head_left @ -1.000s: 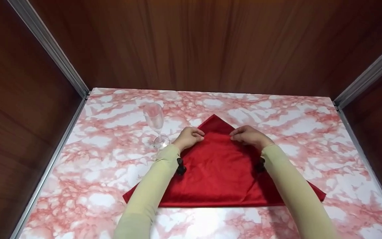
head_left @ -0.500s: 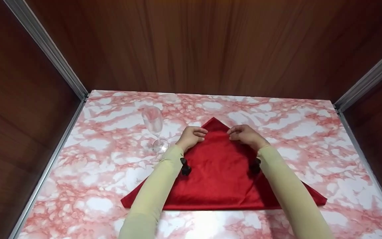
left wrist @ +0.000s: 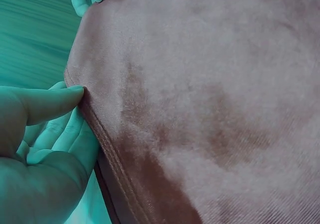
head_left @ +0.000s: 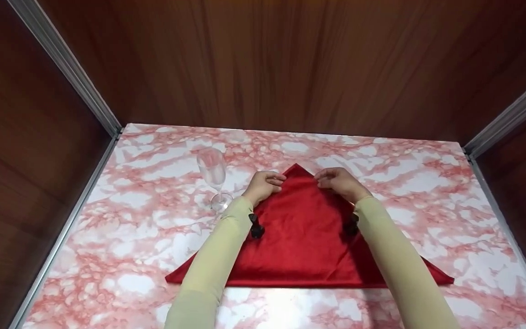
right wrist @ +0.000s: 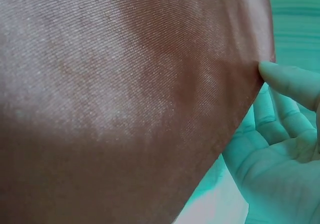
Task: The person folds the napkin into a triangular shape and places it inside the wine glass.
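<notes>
A red satin napkin (head_left: 299, 233) lies on the table as a triangle, its point away from me and its long fold towards me. Near the point, my left hand (head_left: 262, 186) pinches the left slanting edge between thumb and fingers. My right hand (head_left: 341, 183) does the same on the right slanting edge. The left wrist view has the thumb (left wrist: 55, 103) over the hemmed edge, fingers beneath, a second layer below. In the right wrist view the thumb (right wrist: 287, 79) presses the cloth's edge, with the fingers partly behind it.
A clear champagne flute (head_left: 212, 170) stands upright left of the napkin, its foot close to my left sleeve (head_left: 217, 256). Dark wood panels (head_left: 263, 64) enclose the pink-and-white marbled table (head_left: 121, 237) at the back and both sides.
Both hands have moved slightly towards the napkin's point and nearer each other. The upper layer has come forward with them, covering most of the darker tip that showed beyond it.
</notes>
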`<state>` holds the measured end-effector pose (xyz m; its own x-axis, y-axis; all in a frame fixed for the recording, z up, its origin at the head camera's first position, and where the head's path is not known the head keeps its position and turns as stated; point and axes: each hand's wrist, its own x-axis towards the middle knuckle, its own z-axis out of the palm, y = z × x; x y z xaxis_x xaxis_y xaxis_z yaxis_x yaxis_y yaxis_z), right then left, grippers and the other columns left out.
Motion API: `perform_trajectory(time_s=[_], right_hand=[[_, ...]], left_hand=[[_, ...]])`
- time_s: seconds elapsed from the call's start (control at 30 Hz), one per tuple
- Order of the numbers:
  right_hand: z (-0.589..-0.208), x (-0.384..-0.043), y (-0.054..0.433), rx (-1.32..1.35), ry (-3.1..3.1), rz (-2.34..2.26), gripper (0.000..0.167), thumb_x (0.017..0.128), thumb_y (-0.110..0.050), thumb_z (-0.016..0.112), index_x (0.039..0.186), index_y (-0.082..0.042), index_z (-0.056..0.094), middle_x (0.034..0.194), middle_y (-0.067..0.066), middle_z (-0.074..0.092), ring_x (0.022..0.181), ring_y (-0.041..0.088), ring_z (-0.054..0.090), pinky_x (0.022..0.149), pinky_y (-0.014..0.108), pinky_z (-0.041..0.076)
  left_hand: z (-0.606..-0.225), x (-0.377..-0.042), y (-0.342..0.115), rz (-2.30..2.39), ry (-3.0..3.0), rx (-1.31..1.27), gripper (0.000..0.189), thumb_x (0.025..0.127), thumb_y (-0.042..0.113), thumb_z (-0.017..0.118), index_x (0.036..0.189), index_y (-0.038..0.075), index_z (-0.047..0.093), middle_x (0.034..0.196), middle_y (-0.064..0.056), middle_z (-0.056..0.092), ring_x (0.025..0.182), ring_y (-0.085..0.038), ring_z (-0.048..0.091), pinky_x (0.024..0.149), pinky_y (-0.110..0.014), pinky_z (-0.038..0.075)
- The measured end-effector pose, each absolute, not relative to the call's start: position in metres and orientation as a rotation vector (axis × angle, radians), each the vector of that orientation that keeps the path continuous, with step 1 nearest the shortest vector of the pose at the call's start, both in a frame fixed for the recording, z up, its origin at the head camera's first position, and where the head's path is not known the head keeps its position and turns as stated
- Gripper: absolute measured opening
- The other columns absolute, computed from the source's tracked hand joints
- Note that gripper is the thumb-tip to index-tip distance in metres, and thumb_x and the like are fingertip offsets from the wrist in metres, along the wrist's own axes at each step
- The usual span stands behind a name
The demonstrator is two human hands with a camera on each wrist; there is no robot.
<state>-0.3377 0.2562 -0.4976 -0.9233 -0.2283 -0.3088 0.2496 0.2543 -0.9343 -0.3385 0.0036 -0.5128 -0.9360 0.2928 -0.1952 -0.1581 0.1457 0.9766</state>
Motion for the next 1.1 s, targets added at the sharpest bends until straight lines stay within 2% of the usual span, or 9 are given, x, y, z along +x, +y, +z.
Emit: perform_trajectory(time_s=[0.27,0.57,0.77,0.97,1.1], right_hand=[[-0.495,-0.346,0.249,-0.024,2.220,-1.767,0.030,0.083,0.014,0.060,0.113,0.017,0.056,0.088,0.012,0.062,0.074,0.013,0.054,0.066,0.023,0.045],[-0.493,-0.354,0.244,-0.076,2.290,-1.782,0.029,0.082,0.018,0.057,0.111,0.019,0.056,0.094,0.022,0.060,0.081,0.014,0.055,0.071,0.021,0.048],[-0.494,-0.356,0.244,-0.057,2.369,-1.738,0.027,0.079,0.020,0.058,0.106,0.020,0.056,0.088,0.022,0.060,0.076,0.014,0.056,0.065,0.018,0.047],[-0.475,-0.348,0.236,-0.028,2.246,-1.804,0.028,0.079,0.023,0.055,0.106,0.025,0.050,0.083,0.021,0.058,0.072,0.018,0.057,0.066,0.024,0.050],[-0.478,-0.351,0.233,-0.035,2.237,-1.810,0.028,0.078,0.021,0.057,0.105,0.025,0.051,0.080,0.017,0.061,0.070,0.014,0.057,0.065,0.024,0.050]], left_hand=[[-0.511,-0.346,0.003,1.877,2.102,0.075,0.040,0.077,-0.022,0.056,0.113,-0.006,0.066,0.105,-0.020,0.067,0.099,-0.027,0.062,0.076,-0.026,0.052],[-0.512,-0.353,0.004,1.887,2.151,0.035,0.035,0.079,-0.019,0.060,0.111,-0.005,0.067,0.103,-0.021,0.068,0.099,-0.025,0.064,0.075,-0.025,0.051],[-0.509,-0.352,0.004,1.867,2.267,0.017,0.026,0.081,-0.014,0.065,0.106,-0.008,0.067,0.098,-0.022,0.068,0.092,-0.027,0.065,0.074,-0.026,0.052],[-0.507,-0.353,0.001,1.725,2.441,-0.023,0.023,0.078,-0.006,0.071,0.101,-0.003,0.068,0.088,-0.015,0.071,0.083,-0.022,0.067,0.074,-0.027,0.051],[-0.509,-0.352,0.001,1.713,2.448,-0.024,0.024,0.076,-0.008,0.070,0.100,-0.004,0.068,0.085,-0.015,0.071,0.080,-0.021,0.068,0.072,-0.026,0.050]])
